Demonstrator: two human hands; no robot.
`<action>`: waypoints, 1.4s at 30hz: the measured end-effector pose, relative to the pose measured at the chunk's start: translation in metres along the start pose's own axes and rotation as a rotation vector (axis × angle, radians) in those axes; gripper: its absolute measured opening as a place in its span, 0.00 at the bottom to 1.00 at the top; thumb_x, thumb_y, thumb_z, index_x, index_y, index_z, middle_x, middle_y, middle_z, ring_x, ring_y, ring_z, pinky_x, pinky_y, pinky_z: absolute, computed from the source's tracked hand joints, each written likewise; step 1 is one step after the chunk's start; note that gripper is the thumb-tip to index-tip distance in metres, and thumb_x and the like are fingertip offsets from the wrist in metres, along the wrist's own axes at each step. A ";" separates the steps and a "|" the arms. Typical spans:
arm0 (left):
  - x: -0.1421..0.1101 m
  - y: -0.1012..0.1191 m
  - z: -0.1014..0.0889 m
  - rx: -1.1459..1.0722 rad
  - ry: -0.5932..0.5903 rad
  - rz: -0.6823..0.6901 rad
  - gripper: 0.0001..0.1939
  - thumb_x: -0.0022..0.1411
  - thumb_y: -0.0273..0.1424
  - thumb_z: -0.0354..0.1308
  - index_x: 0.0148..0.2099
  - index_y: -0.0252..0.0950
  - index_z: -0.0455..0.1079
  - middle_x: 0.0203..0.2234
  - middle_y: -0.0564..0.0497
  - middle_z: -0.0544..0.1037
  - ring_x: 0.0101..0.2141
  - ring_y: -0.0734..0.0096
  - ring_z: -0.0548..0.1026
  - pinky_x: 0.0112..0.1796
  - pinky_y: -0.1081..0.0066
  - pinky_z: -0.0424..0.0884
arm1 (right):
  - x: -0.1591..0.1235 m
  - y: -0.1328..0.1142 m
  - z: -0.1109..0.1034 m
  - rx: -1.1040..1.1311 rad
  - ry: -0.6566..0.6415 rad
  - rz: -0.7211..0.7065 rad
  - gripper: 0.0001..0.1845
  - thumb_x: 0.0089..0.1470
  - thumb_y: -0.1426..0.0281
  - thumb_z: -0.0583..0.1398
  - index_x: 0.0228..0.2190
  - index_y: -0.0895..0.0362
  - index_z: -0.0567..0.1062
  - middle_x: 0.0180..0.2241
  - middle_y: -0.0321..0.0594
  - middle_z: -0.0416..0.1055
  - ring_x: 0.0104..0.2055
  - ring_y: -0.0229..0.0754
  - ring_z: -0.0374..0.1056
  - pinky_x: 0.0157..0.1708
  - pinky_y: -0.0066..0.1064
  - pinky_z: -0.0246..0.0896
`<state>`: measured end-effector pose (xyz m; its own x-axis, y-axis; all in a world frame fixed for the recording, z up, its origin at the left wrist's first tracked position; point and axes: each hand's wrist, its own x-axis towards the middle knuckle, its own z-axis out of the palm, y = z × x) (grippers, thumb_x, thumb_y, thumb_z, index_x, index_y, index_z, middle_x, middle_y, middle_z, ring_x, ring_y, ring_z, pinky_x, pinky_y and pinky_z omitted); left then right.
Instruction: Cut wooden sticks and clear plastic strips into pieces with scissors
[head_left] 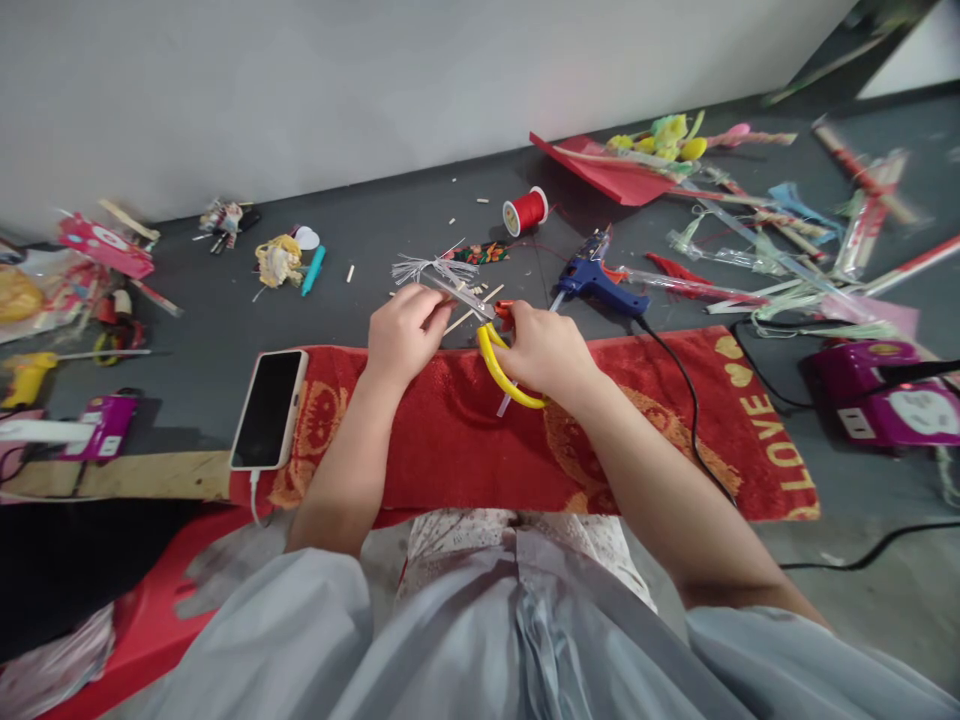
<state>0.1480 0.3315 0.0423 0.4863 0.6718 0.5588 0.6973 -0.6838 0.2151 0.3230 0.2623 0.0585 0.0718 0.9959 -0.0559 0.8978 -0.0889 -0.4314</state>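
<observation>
Your right hand (546,348) is clasped on yellow-handled scissors (489,358), their blades beyond the red towel (450,430) — likely angled to meet your left hand (405,330), whose grip I cannot tell — while a blue glue gun (602,284) lies right, seemingly within reach.

Grey table (420,205), crossing the frame from left to right. Red towel (442,440) along its near edge, centre. Spool (525,211) above centre; glue gun (604,285) right of centre. Red paper (604,175), upper right. Purple box (885,400), right edge. Turquoise tube (313,270), left of centre.
</observation>
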 end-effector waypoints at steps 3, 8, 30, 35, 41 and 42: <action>0.000 0.000 0.000 0.010 -0.007 -0.008 0.11 0.65 0.33 0.53 0.38 0.37 0.75 0.31 0.50 0.79 0.34 0.70 0.75 0.36 0.72 0.69 | 0.000 0.000 -0.001 0.002 -0.009 0.004 0.26 0.55 0.52 0.50 0.40 0.62 0.72 0.36 0.53 0.76 0.36 0.54 0.72 0.34 0.38 0.59; 0.000 0.000 -0.001 0.014 -0.032 -0.024 0.10 0.65 0.33 0.52 0.38 0.37 0.75 0.31 0.50 0.79 0.35 0.70 0.75 0.36 0.71 0.69 | -0.001 0.000 -0.001 0.007 0.000 -0.003 0.26 0.55 0.53 0.51 0.41 0.62 0.72 0.37 0.52 0.76 0.37 0.53 0.72 0.35 0.38 0.59; 0.000 -0.003 -0.002 -0.023 -0.025 0.001 0.12 0.65 0.33 0.52 0.37 0.38 0.77 0.25 0.51 0.78 0.29 0.71 0.75 0.31 0.72 0.68 | -0.001 0.002 0.004 0.016 0.032 -0.029 0.31 0.54 0.49 0.51 0.44 0.63 0.71 0.38 0.54 0.76 0.38 0.54 0.72 0.37 0.40 0.61; 0.001 -0.003 -0.005 -0.058 -0.036 0.004 0.12 0.65 0.32 0.52 0.35 0.38 0.77 0.27 0.50 0.79 0.30 0.71 0.76 0.32 0.72 0.70 | 0.000 0.003 0.006 0.002 0.047 -0.057 0.35 0.53 0.46 0.50 0.45 0.64 0.69 0.41 0.56 0.75 0.40 0.56 0.72 0.39 0.41 0.61; 0.003 -0.003 -0.008 -0.158 -0.053 0.028 0.13 0.65 0.31 0.52 0.31 0.37 0.76 0.27 0.50 0.80 0.32 0.72 0.77 0.35 0.73 0.72 | 0.000 0.006 0.009 0.017 0.079 -0.124 0.36 0.53 0.44 0.50 0.44 0.64 0.68 0.40 0.57 0.74 0.43 0.55 0.71 0.42 0.40 0.61; 0.003 -0.003 -0.009 -0.167 -0.055 0.028 0.13 0.65 0.31 0.52 0.31 0.37 0.76 0.28 0.50 0.80 0.32 0.72 0.77 0.35 0.73 0.72 | 0.001 0.007 0.010 0.016 0.082 -0.130 0.35 0.53 0.44 0.50 0.44 0.64 0.68 0.40 0.57 0.74 0.43 0.55 0.71 0.42 0.40 0.61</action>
<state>0.1433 0.3330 0.0505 0.5355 0.6631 0.5230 0.5880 -0.7372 0.3327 0.3247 0.2620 0.0470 -0.0083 0.9971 0.0751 0.8949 0.0409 -0.4444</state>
